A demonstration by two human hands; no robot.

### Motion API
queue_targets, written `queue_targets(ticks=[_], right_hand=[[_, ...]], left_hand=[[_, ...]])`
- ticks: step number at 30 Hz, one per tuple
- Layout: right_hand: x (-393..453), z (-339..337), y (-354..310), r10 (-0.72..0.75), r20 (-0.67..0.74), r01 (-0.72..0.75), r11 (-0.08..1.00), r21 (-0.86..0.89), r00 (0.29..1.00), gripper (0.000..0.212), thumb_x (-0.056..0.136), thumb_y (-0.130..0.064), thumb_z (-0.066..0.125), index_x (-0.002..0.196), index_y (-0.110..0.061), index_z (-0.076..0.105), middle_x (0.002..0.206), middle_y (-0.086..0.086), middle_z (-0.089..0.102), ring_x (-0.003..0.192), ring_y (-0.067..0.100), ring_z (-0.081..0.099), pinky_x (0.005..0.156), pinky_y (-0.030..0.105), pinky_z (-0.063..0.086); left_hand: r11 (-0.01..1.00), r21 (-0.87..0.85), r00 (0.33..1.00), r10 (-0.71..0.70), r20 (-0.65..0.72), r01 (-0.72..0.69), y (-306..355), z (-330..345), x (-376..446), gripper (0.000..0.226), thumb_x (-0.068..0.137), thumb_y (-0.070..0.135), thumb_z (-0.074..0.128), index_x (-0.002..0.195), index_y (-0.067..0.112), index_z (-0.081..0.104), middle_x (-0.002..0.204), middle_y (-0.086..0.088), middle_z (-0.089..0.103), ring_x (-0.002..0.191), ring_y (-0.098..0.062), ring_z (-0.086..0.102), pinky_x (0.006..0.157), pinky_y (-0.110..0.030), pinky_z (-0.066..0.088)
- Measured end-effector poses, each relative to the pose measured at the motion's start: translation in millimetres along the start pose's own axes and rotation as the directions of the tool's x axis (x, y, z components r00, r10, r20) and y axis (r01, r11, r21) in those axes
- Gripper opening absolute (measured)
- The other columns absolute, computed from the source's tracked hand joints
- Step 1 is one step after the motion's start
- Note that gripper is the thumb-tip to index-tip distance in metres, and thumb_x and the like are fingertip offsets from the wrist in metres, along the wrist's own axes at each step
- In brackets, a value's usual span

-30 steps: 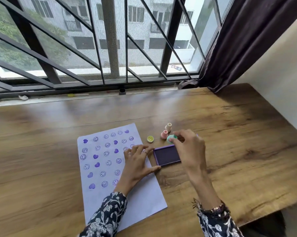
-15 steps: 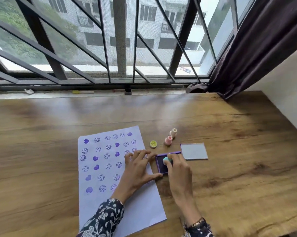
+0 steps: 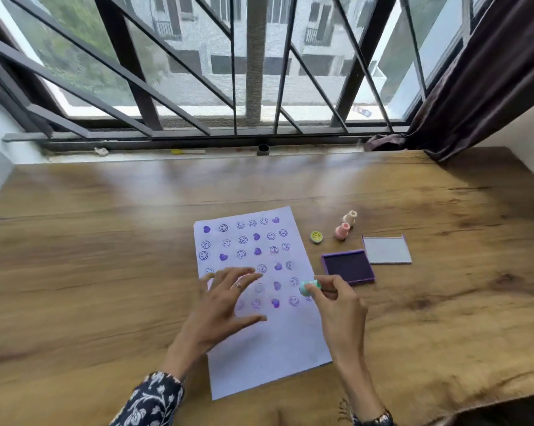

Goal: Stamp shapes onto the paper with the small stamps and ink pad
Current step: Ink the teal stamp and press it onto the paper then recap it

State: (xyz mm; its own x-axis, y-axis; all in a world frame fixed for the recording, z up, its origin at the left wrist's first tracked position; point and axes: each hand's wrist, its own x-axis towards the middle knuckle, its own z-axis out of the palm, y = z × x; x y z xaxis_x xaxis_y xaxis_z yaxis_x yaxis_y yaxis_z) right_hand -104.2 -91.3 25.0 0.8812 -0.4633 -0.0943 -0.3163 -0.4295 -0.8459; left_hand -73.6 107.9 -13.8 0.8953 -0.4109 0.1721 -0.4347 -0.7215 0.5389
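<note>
Head view: right hand [image 3: 339, 305] pinching green stamp [image 3: 309, 286] over paper [image 3: 278, 348].

A wooden worktop [image 3: 106, 256] stands under a window with dark metal bars [image 3: 253, 72]. A dark curtain [image 3: 480, 72] hangs at the right. On the sill lie a yellow stick [image 3: 187, 151] and a small black cap [image 3: 263, 148].

The surface [image 3: 106, 256] under my hands is wood with a strong grain and a smooth, slightly glossy finish that catches the window light. The paper [image 3: 272, 358] is thin, matt and white, its purple ink dry and flat. The ink pad [image 3: 348, 267] has a smooth plastic rim and a dull, felt-like face. The green stamp [image 3: 309, 287] in my fingers [image 3: 316, 291] looks like smooth plastic. My sleeve [image 3: 155, 401] is printed cloth.
</note>
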Motion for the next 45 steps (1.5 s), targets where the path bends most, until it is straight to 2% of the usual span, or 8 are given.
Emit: queue_targets(ticks=[3,8,16,22,29,35,40,45], right_hand=[[-30.2,22.1,-4.8,0.010,0.018,-0.010,1.000,0.002,1.000,0.014,0.073,-0.014,0.076,0.082,-0.021,0.067,0.083,0.001,0.071,0.070,0.004,0.064,0.059,0.004,0.042],[-70.3,60.1,-11.4,-0.016,0.068,0.024,0.994,-0.107,0.998,0.019,0.074,-0.014,0.075,0.092,-0.016,0.068,0.092,0.003,0.070,0.075,0.017,0.066,0.072,0.026,0.050],[-92.0,74.2,-54.7,-0.200,0.164,0.242,0.923,-0.299,0.966,0.013,0.081,-0.017,0.068,0.094,-0.012,0.067,0.094,0.005,0.067,0.081,0.018,0.064,0.071,0.017,0.039],[-98.2,55.0,-102.5,-0.545,-0.100,0.490,0.808,-0.328,0.832,0.014,0.075,-0.015,0.072,0.087,-0.014,0.067,0.080,-0.001,0.068,0.069,0.009,0.063,0.070,0.020,0.045],[-109.1,103.8,-33.5,-0.321,0.160,0.358,0.862,-0.359,0.934,0.016,0.072,-0.002,0.077,0.084,-0.006,0.068,0.076,0.008,0.067,0.066,0.022,0.065,0.059,0.026,0.047],[-106.0,106.5,-30.8,-0.394,0.187,0.436,0.794,-0.424,0.900,0.021,0.066,-0.003,0.081,0.081,-0.009,0.066,0.073,0.004,0.066,0.062,0.018,0.063,0.061,0.021,0.043],[-85.3,89.4,-31.2,0.027,0.101,-0.026,1.000,-0.006,0.995,0.014,0.074,-0.014,0.075,0.087,-0.011,0.070,0.083,0.000,0.071,0.072,0.012,0.065,0.067,0.014,0.047],[-60.8,57.0,-28.1,0.376,0.242,-0.445,0.703,0.554,0.894,0.009,0.078,-0.011,0.071,0.087,-0.009,0.070,0.083,0.005,0.073,0.073,0.011,0.069,0.065,0.015,0.056]], left_hand=[[0.999,0.041,0.999,-0.034,0.035,0.032,-26.2,-21.3,-31.8,0.071,0.063,0.069,0.054,0.122,0.029,0.050,0.127,0.006,0.056,0.120,-0.006,0.032,0.090,-0.030,0.020],[0.995,0.091,0.990,-0.061,0.130,0.050,-47.9,-34.3,-53.6,0.080,0.059,0.072,0.050,0.126,0.027,0.048,0.132,0.004,0.054,0.122,-0.008,0.027,0.090,-0.029,0.015],[0.993,0.096,0.983,-0.082,0.162,0.066,-51.8,-29.6,-55.5,0.083,0.062,0.069,0.060,0.133,0.034,0.036,0.144,0.015,0.036,0.132,-0.008,0.028,0.097,-0.034,0.008],[0.992,0.113,0.983,-0.077,0.167,0.059,-54.0,-28.5,-55.8,0.083,0.064,0.070,0.058,0.135,0.035,0.031,0.146,0.016,0.033,0.133,-0.009,0.026,0.099,-0.037,0.006],[0.994,0.090,0.988,-0.066,0.138,0.054,-55.3,-26.6,-56.6,0.079,0.065,0.072,0.042,0.134,0.032,0.035,0.144,0.014,0.038,0.131,-0.011,0.032,0.098,-0.036,0.007],[0.996,0.077,0.991,-0.049,0.125,0.040,-54.2,-27.8,-56.8,0.078,0.065,0.071,0.047,0.132,0.030,0.039,0.143,0.011,0.040,0.132,-0.012,0.033,0.098,-0.037,0.008],[0.996,0.071,0.983,-0.066,0.170,0.055,-56.1,-27.0,-56.3,0.082,0.065,0.066,0.061,0.135,0.032,0.033,0.147,0.014,0.031,0.135,-0.010,0.024,0.100,-0.038,0.006],[0.997,0.076,0.987,-0.046,0.155,0.034,-51.6,-28.6,-50.9,0.078,0.063,0.067,0.060,0.130,0.035,0.037,0.143,0.016,0.036,0.132,-0.008,0.025,0.101,-0.038,0.004]])
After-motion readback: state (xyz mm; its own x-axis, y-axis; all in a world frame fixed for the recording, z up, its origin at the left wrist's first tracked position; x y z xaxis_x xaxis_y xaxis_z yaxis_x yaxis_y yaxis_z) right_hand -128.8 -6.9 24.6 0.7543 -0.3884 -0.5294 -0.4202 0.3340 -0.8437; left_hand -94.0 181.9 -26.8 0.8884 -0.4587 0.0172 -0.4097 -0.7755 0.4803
